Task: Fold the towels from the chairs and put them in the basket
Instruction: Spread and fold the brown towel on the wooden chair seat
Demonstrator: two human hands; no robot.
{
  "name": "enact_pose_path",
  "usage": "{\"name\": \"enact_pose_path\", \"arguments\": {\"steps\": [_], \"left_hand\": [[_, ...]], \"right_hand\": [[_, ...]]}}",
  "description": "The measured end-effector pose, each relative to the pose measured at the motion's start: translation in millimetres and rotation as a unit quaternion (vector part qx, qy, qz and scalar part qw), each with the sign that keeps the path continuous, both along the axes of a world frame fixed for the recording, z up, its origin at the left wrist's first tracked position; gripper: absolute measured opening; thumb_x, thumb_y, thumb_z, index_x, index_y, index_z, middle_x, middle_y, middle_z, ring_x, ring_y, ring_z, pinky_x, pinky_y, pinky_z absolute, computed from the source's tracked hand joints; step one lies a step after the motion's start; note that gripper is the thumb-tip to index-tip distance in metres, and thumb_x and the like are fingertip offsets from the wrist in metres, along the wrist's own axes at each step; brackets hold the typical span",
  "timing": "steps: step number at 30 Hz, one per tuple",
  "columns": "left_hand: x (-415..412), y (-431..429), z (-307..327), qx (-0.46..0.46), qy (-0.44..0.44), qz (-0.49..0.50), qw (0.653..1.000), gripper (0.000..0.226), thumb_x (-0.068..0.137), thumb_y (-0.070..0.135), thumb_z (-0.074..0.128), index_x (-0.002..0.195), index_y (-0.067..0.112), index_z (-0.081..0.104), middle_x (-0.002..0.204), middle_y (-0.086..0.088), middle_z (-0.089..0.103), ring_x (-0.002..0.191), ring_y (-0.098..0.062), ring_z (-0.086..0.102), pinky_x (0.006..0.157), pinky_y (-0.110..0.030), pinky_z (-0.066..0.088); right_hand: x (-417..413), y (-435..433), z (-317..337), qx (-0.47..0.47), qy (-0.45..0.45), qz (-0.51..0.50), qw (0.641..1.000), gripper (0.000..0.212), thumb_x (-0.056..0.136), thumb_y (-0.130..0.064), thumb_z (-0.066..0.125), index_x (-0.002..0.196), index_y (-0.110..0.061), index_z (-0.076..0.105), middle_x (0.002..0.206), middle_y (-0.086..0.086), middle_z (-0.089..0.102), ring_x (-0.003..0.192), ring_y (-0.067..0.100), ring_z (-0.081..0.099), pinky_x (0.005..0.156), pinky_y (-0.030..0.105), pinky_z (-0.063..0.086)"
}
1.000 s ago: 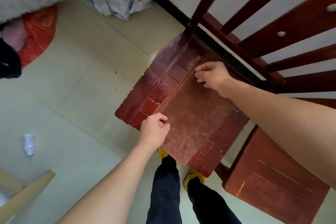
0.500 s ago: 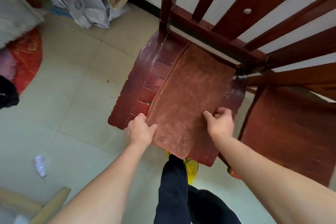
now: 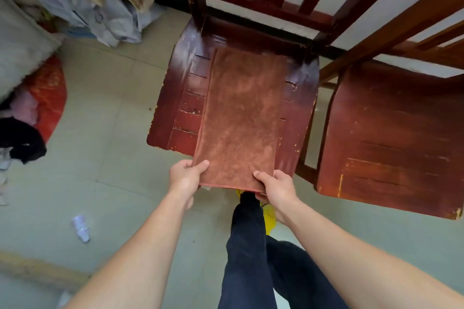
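Head view looks straight down on your two bare forearms reaching toward a dark red wooden chair (image 3: 175, 98) that stands against the wall. A rust-brown towel (image 3: 241, 118), folded into a long narrow strip, lies flat along the middle of the seat, its far end close to the chair's back rail and its near end hanging past the front edge. Your left hand (image 3: 185, 178) pinches the near left corner, thumb on top of the cloth and the other fingers curled beneath it. Your right hand (image 3: 276, 187) grips the near right corner the same way, thumb pressed on the upper face. Both hands are closed on the towel, and the near edge runs straight between them. Just to the right stands a second wooden chair (image 3: 386, 138), its seat bare and scuffed, close beside the first one but not touching it as far as you can see. Your dark trouser legs (image 3: 251, 253) and a yellow shoe (image 3: 270, 218) show below the towel's front edge. On the tiled floor (image 3: 108, 113) to the left lie a small white bottle (image 3: 81, 228), a black garment (image 3: 21, 139), a red cloth (image 3: 50, 98) and a heap of pale fabric (image 3: 110, 15) near the wall.
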State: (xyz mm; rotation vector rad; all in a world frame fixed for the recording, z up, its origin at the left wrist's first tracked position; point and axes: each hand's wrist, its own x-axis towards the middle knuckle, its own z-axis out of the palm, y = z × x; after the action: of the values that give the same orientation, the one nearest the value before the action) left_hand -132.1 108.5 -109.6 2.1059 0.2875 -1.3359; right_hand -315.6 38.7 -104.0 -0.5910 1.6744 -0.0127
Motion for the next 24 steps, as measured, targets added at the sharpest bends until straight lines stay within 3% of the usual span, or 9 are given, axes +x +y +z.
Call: {"name": "enact_pose_path", "arguments": {"steps": [2, 4, 7, 9, 12, 14, 17, 22, 24], "left_hand": [[-15, 16, 8, 0.018, 0.002, 0.031, 0.999, 0.019, 0.085, 0.016, 0.07, 0.1, 0.013, 0.057, 0.103, -0.012, 0.069, 0.094, -0.03, 0.067, 0.087, -0.047, 0.054], [-26, 28, 20, 0.028, -0.016, 0.046, 0.998, 0.023, 0.086, 0.017, 0.069, 0.102, 0.02, 0.053, 0.11, -0.013, 0.066, 0.098, -0.031, 0.065, 0.085, -0.048, 0.055], [-31, 29, 42, 0.015, -0.048, 0.043, 0.998, 0.024, 0.086, 0.019, 0.068, 0.105, 0.023, 0.054, 0.113, -0.013, 0.063, 0.088, -0.029, 0.065, 0.06, -0.035, 0.054], [-26, 18, 55, -0.003, -0.056, 0.047, 0.997, 0.018, 0.089, 0.019, 0.065, 0.104, 0.026, 0.059, 0.112, -0.011, 0.064, 0.079, -0.026, 0.064, 0.053, -0.031, 0.051], [-9, -16, 69, -0.065, -0.014, 0.071, 0.995, 0.011, 0.091, 0.015, 0.06, 0.096, 0.02, 0.069, 0.104, -0.012, 0.069, 0.076, -0.024, 0.065, 0.046, -0.026, 0.048], [5, -45, 70, -0.086, 0.021, 0.093, 0.992, 0.01, 0.09, 0.013, 0.061, 0.096, 0.013, 0.069, 0.098, -0.013, 0.071, 0.072, -0.022, 0.065, 0.046, -0.025, 0.047], [26, -90, 64, -0.107, 0.091, 0.139, 0.98, 0.008, 0.089, 0.011, 0.062, 0.095, 0.006, 0.063, 0.091, -0.014, 0.069, 0.067, -0.022, 0.067, 0.047, -0.024, 0.049], [55, -147, 36, -0.101, 0.147, 0.129, 0.976, 0.01, 0.094, 0.013, 0.052, 0.092, 0.006, 0.06, 0.068, -0.01, 0.072, 0.06, -0.018, 0.07, 0.051, -0.023, 0.054], [65, -164, 22, -0.092, 0.152, 0.131, 0.975, 0.013, 0.096, 0.016, 0.05, 0.102, 0.008, 0.057, 0.081, -0.011, 0.071, 0.072, -0.02, 0.071, 0.06, -0.026, 0.056]], "right_hand": [[-10, 9, 13, -0.014, 0.014, 0.01, 1.0, 0.019, 0.089, -0.022, 0.067, 0.099, -0.01, 0.055, 0.097, 0.01, 0.069, 0.082, 0.024, 0.07, 0.061, 0.032, 0.058], [-16, 15, 27, -0.041, 0.026, 0.009, 0.999, 0.024, 0.088, -0.022, 0.068, 0.099, -0.012, 0.049, 0.091, 0.01, 0.069, 0.061, 0.018, 0.07, 0.052, 0.029, 0.055], [-17, 14, 46, -0.09, 0.036, -0.012, 0.995, 0.03, 0.085, -0.026, 0.071, 0.101, -0.017, 0.046, 0.088, 0.007, 0.064, 0.045, 0.012, 0.059, 0.046, 0.026, 0.046], [-12, 1, 54, -0.122, 0.024, -0.035, 0.992, 0.031, 0.085, -0.026, 0.072, 0.103, -0.02, 0.047, 0.093, 0.008, 0.062, 0.043, 0.011, 0.057, 0.043, 0.024, 0.044], [2, -34, 62, -0.148, -0.011, -0.09, 0.985, 0.015, 0.088, -0.018, 0.068, 0.095, -0.021, 0.055, 0.087, 0.005, 0.064, 0.04, 0.009, 0.056, 0.037, 0.019, 0.041], [14, -64, 62, -0.127, -0.037, -0.125, 0.983, 0.004, 0.089, -0.016, 0.066, 0.088, -0.017, 0.063, 0.076, 0.005, 0.066, 0.042, 0.009, 0.058, 0.038, 0.018, 0.043], [29, -104, 54, -0.068, -0.075, -0.172, 0.98, 0.005, 0.09, -0.017, 0.065, 0.086, -0.015, 0.065, 0.07, 0.004, 0.067, 0.048, 0.009, 0.064, 0.04, 0.017, 0.045], [52, -159, 27, -0.024, -0.115, -0.189, 0.975, 0.005, 0.093, -0.016, 0.061, 0.089, -0.013, 0.061, 0.079, 0.01, 0.068, 0.057, 0.013, 0.068, 0.046, 0.02, 0.049], [62, -175, 13, -0.021, -0.129, -0.179, 0.975, 0.006, 0.093, -0.018, 0.062, 0.093, -0.012, 0.06, 0.093, 0.013, 0.07, 0.072, 0.018, 0.071, 0.055, 0.024, 0.053]]}}
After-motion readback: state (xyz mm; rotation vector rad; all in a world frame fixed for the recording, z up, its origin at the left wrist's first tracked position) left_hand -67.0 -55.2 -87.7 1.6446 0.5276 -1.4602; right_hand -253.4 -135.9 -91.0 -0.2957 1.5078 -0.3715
